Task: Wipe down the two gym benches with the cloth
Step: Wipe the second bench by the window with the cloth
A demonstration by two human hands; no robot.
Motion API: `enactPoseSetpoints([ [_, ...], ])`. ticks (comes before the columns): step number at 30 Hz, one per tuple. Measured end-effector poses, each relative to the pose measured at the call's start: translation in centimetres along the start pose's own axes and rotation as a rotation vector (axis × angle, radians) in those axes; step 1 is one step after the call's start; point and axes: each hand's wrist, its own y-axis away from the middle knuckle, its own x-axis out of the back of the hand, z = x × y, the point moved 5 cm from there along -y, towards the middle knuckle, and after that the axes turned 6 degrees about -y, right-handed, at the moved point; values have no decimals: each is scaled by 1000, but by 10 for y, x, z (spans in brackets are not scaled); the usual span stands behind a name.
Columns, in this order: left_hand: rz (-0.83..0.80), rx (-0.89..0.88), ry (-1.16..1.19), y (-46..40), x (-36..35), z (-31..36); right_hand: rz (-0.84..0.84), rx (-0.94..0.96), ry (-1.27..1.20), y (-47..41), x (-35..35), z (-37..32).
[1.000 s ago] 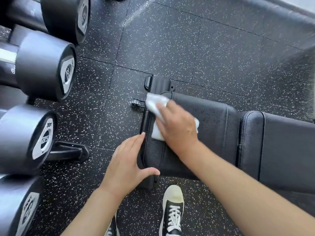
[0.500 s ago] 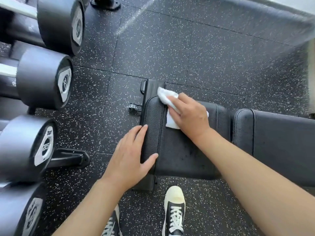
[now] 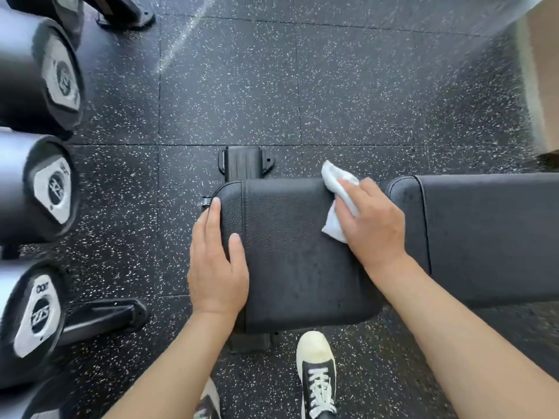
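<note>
A black padded bench (image 3: 290, 252) is standing on the speckled rubber floor (image 3: 363, 101), its seat pad lying left of the longer back pad (image 3: 490, 234). A white cloth (image 3: 334, 204) is lying on the seat pad's far right corner, while two hands are resting on the pad's left and right ends.

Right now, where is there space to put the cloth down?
The seat pad is bare between the left hand and the right hand pressing the cloth. The back pad is free too. It is crowded by the dumbbells.
</note>
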Motion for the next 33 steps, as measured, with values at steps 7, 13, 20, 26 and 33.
enactPoseSetpoints([
  [7, 30, -35, -11, -3, -9, -8, -1, 91, -121, 4, -51, -101],
  [13, 38, -60, -18, -5, -12, -11, -58, 225, -192, 11, -50, -102],
  [20, 49, -19, -19, -2, -12, -10, 53, -19, 2, 32, -4, 17],
  [26, 40, -14, -13, -3, -12, -12, -32, 138, -149, 35, -50, -101],
  [33, 45, -31, 0, -3, -12, -11, -121, 303, -182, 117, -27, -70],
])
